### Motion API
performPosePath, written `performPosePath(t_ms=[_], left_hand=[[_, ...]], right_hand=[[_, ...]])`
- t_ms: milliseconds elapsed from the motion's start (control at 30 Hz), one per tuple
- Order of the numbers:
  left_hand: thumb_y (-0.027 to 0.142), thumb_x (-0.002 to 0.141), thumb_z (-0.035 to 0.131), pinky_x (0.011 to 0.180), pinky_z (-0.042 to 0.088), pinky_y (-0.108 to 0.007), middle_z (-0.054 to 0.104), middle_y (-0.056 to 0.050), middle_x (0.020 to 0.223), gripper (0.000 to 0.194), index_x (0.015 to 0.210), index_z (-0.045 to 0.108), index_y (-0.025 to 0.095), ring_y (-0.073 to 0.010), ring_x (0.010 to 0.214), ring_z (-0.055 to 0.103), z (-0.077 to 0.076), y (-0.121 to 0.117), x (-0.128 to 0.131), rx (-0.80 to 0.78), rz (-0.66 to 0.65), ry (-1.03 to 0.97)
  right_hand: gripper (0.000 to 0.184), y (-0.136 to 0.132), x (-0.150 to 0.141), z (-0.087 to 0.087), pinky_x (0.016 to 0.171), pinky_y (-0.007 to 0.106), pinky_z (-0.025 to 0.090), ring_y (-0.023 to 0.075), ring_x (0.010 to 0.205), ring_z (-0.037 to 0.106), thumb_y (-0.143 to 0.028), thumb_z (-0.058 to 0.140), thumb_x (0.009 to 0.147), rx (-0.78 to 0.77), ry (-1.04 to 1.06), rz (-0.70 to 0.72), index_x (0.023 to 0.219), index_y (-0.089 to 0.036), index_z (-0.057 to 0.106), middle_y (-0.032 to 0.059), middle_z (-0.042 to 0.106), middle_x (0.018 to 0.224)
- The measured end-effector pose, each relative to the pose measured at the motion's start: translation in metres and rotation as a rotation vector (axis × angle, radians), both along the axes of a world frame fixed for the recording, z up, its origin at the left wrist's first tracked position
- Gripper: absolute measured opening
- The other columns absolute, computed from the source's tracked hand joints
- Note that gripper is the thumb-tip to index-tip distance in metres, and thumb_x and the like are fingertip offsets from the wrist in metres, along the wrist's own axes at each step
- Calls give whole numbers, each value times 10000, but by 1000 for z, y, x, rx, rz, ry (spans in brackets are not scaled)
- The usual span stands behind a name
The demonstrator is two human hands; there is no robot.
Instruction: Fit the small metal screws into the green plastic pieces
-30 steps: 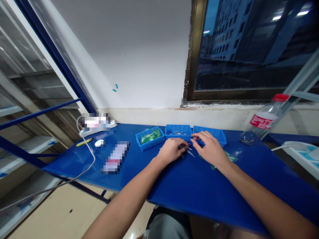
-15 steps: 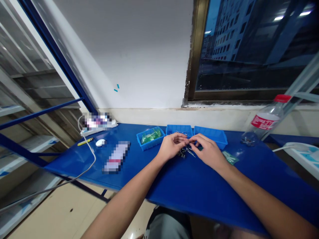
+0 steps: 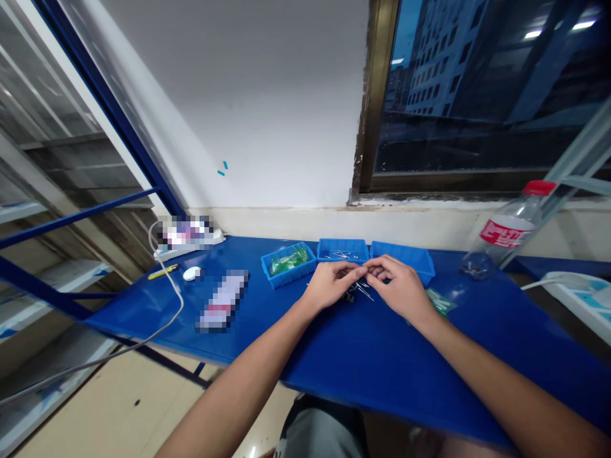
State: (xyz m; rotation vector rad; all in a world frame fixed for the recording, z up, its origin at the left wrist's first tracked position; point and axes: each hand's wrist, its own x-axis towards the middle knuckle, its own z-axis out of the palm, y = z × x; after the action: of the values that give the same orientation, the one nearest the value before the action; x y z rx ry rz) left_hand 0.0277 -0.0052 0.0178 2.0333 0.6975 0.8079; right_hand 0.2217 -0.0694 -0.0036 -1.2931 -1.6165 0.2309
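My left hand (image 3: 330, 284) and my right hand (image 3: 401, 284) meet fingertip to fingertip above a small pile of thin metal pins and dark parts (image 3: 359, 291) on the blue table (image 3: 372, 356). Both hands have their fingers pinched together on something tiny that I cannot make out. Just behind them stand three blue trays: a left tray (image 3: 287, 262) with green parts, a middle tray (image 3: 342, 250) with a few metal pins, and a right tray (image 3: 414, 256) partly hidden by my right hand.
A clear plastic bottle (image 3: 507, 233) with a red cap leans at the right. Small green bags (image 3: 440, 300) lie by my right wrist. At the left are a power strip (image 3: 187, 235), a white cable (image 3: 157, 327), a yellow pen (image 3: 161, 272) and a white mouse (image 3: 191, 273).
Both hands lifted off the table and came together, then sank slightly; the fingertips now touch over the pin pile.
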Motion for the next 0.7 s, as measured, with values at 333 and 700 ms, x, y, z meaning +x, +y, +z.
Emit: performPosePath(t_ms=[333, 700], left_hand=[[290, 921, 720, 865, 606, -310, 824, -59, 1071, 210, 1067, 827, 184, -241, 968, 790, -7, 8, -1, 92, 78, 51], [96, 864, 719, 878, 611, -292, 826, -60, 1016, 354, 1213, 730, 158, -183, 921, 789, -6, 5, 2, 67, 59, -55]], right_hand=[[162, 0, -2, -2, 763, 392, 632, 225, 789, 743, -341, 631, 946, -39, 18, 30, 1008, -244, 745, 58, 778, 1000], [221, 4, 0, -7, 737, 357, 622, 201, 778, 698, -282, 637, 905, -5, -27, 56, 1099, -214, 720, 74, 736, 983]])
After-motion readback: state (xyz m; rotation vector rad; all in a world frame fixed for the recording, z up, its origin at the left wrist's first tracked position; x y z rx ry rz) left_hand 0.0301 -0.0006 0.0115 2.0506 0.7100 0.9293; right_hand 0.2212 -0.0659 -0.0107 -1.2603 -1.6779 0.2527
